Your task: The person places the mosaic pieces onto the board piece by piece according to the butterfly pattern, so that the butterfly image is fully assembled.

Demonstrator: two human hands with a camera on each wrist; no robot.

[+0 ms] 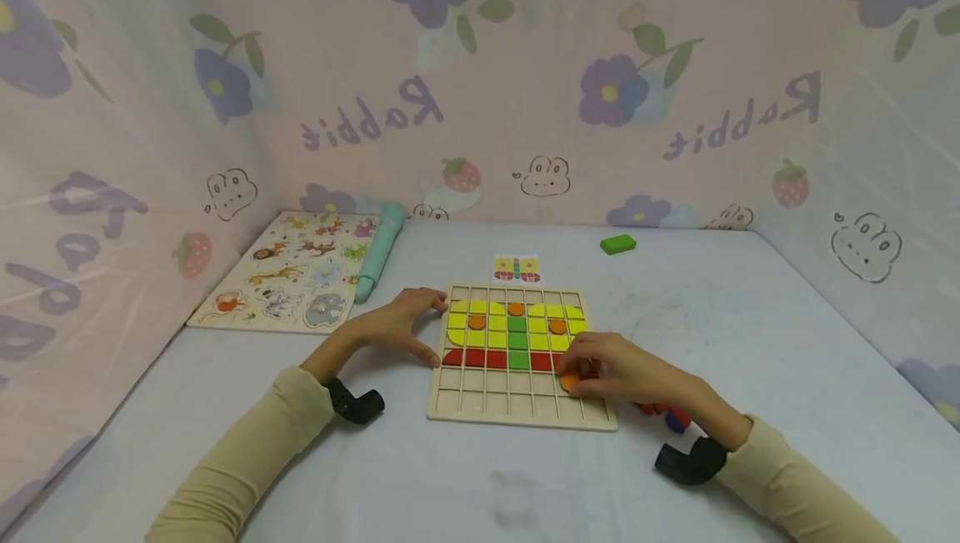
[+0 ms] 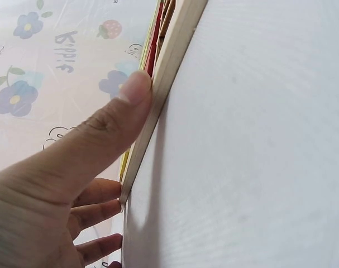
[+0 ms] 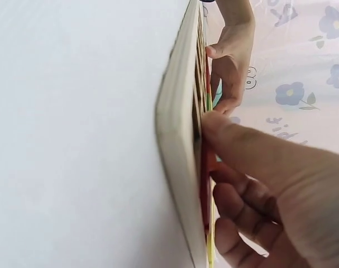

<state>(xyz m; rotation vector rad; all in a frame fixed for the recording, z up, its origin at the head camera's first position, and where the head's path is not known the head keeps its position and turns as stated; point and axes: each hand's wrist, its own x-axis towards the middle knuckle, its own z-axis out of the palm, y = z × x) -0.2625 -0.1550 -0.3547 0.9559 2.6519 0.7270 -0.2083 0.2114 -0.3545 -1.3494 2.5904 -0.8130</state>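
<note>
A wooden grid board point(image 1: 480, 403) lies on the table, with yellow, red, green and orange pieces forming a butterfly-like pattern in its upper rows. My left hand point(image 1: 397, 326) touches the board's left edge, thumb and fingers spread along it; in the left wrist view the thumb point(image 2: 116, 114) rests against the wooden rim. Over the lower right of the grid, my right hand point(image 1: 618, 364) pinches an orange disc point(image 1: 569, 382) beside the red row point(image 1: 542, 361). Part of that row is hidden under the fingers. In the right wrist view the disc is mostly covered by the fingers.
Behind the board lies a small pattern card point(image 1: 517, 269). A green block point(image 1: 618, 244) sits at the back right. At the left are an animal puzzle board point(image 1: 258, 293) and a teal wand-like object point(image 1: 381, 251). Red and blue pieces point(image 1: 677, 420) lie partly behind the right wrist.
</note>
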